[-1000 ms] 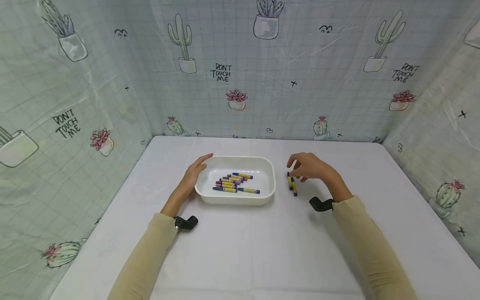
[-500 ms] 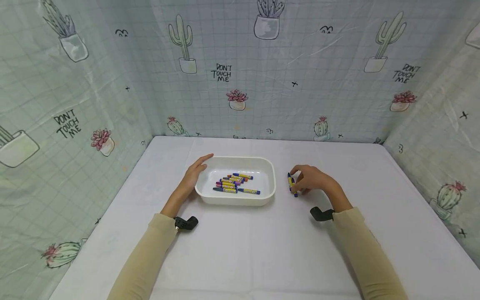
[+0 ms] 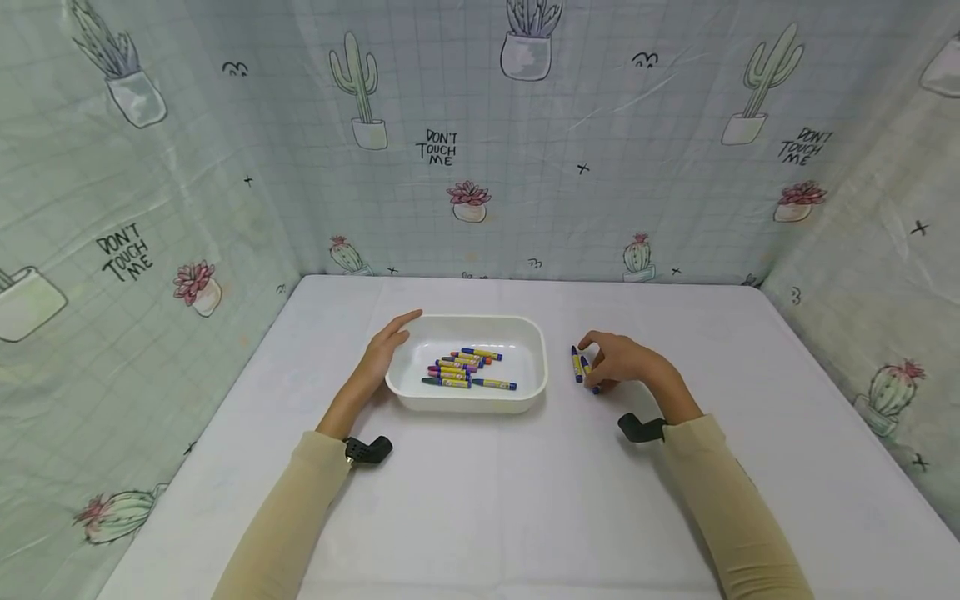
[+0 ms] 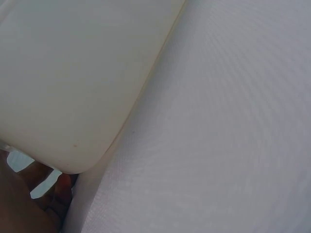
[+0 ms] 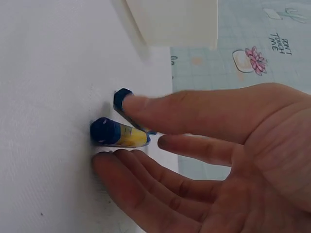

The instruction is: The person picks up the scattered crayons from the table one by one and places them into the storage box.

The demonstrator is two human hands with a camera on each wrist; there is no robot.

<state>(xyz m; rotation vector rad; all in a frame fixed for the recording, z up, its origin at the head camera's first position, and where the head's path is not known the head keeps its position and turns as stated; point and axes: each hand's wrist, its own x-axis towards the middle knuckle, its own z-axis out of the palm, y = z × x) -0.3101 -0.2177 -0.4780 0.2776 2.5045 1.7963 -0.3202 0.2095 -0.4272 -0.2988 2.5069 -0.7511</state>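
Observation:
A white tray [image 3: 468, 403] holds several crayons [image 3: 453, 374] with yellow wrappers. My left hand [image 3: 381, 358] holds the tray's left end, one finger reaching along the far corner; the left wrist view shows the tray's wall [image 4: 82, 82] and part of that hand [image 4: 24, 204]. Right of the tray, two blue crayons lie side by side on the table. My right hand [image 3: 622, 360] is over them, thumb and fingers on either side of the nearer crayon [image 5: 119, 134], with visible gaps. The thumb tip overlaps the end of the other crayon [image 5: 121, 98].
A white cloth covers the table [image 3: 480, 500]. Behind and at both sides stands a curtain [image 3: 540, 208] printed with cacti. Each wrist wears a black camera [image 3: 641, 428].
My right hand has come down and toward me onto the two crayons. They now lie slightly further apart. My left hand and the tray have stayed in place.

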